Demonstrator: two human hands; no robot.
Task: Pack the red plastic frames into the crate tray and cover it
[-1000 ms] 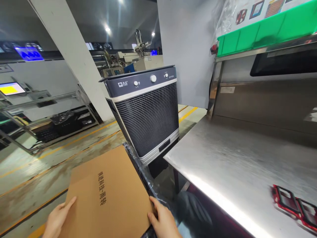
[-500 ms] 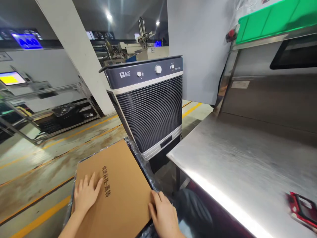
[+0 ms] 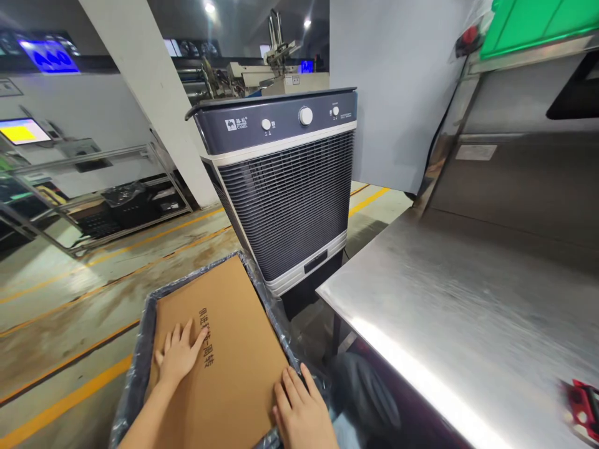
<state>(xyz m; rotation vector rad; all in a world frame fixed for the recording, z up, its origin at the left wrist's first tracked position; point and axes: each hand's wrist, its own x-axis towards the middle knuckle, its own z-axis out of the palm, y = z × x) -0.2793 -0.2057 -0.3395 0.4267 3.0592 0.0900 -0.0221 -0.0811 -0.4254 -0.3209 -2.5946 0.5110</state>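
A brown cardboard sheet or box top (image 3: 224,386) with printed dark characters lies inside a dark bin whose rim (image 3: 146,337) is wrapped in clear plastic. My left hand (image 3: 180,355) rests flat on the cardboard's left part, fingers spread, beside the print. At the right edge of the cardboard, near the bin's rim, my right hand (image 3: 302,405) lies with its fingers extended over the surface. Neither hand is wrapped around anything.
A steel table (image 3: 449,293) stands at the right, with a red object (image 3: 583,408) near its edge. Beyond the bin is a dark air cooler (image 3: 285,193). A green bin (image 3: 538,28) sits on a shelf at upper right; a metal rack (image 3: 131,218) stands at left.
The cardboard now sits lower within the bin, and more of the rim shows at its left and far sides. My left hand has shifted slightly right; the view has turned a little.
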